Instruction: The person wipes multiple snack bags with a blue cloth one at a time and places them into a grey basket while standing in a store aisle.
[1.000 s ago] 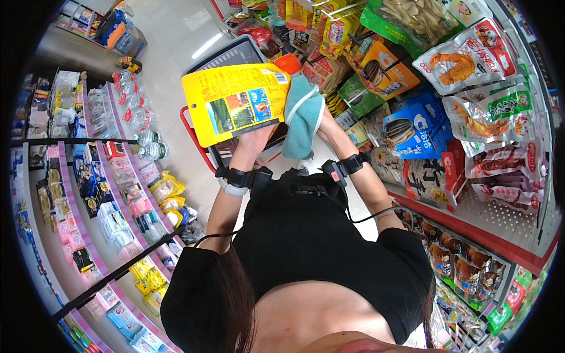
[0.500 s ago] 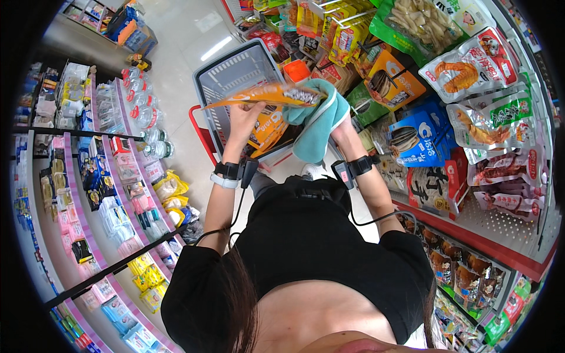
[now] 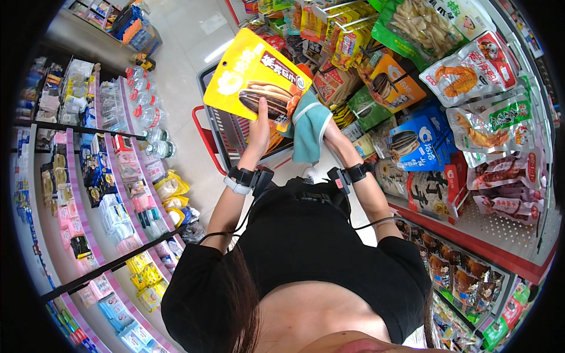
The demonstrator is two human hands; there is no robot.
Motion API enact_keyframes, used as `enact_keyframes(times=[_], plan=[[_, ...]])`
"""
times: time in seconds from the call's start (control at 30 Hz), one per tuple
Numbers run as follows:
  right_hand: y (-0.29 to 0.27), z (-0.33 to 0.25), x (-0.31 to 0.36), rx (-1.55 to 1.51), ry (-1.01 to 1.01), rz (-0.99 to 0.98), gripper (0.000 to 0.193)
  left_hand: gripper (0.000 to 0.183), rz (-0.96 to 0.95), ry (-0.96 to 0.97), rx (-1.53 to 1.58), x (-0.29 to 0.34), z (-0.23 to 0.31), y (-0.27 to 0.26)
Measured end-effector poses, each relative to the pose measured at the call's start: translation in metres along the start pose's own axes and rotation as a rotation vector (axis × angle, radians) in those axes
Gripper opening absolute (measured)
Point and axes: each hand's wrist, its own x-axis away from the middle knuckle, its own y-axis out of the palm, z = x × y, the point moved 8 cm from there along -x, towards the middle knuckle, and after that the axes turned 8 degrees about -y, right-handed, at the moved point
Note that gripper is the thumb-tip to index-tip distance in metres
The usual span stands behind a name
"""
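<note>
A yellow-orange bag of sunflower seeds [image 3: 253, 70] is in my left hand [image 3: 260, 126], front face up, the thumb lying over its lower part and the other fingers hidden beneath. My right hand [image 3: 333, 135] is closed on a teal cloth [image 3: 312, 126], which meets the bag's lower right edge; most of those fingers are behind the cloth. Under the bag stands a grey shopping basket [image 3: 231, 132] with a red handle [image 3: 206, 138], largely covered by the bag.
Hanging snack packs fill the rack on the right, among them blue seed bags [image 3: 412, 138] and an orange seed bag [image 3: 391, 82]. Shelves of small packets [image 3: 115, 217] run along the left. Bottles with red caps [image 3: 141, 94] stand at that shelf's end.
The seed bag has turned from nearly edge-on to showing its front face, and has risen. The cloth has shifted from over the bag's right end to its lower right edge.
</note>
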Motion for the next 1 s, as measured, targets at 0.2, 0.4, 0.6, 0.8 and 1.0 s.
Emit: enact_keyframes(times=[0.2, 0.4, 0.6, 0.8, 1.0], plan=[[-0.003, 0.01, -0.002, -0.099, 0.077, -0.078, 0.04, 0.049, 0.007, -0.023, 0.008, -0.007, -0.007, -0.01], [0.014, 0.017, 0.0, -0.185, 0.106, -0.125, 0.038, 0.05, -0.056, 0.011, 0.112, -0.008, 0.002, -0.005], [-0.009, 0.026, -0.006, -0.406, 0.093, 0.003, 0.041, 0.049, -0.079, -0.04, 0.048, -0.008, 0.001, -0.004], [-0.04, 0.008, -0.017, -0.558, 0.03, 0.106, 0.039, 0.047, -0.084, -0.039, 0.009, -0.003, -0.002, -0.012], [-0.043, 0.001, -0.012, -0.497, -0.166, 0.27, 0.034, 0.048, -0.057, -0.042, -0.055, 0.0, -0.004, -0.03]])
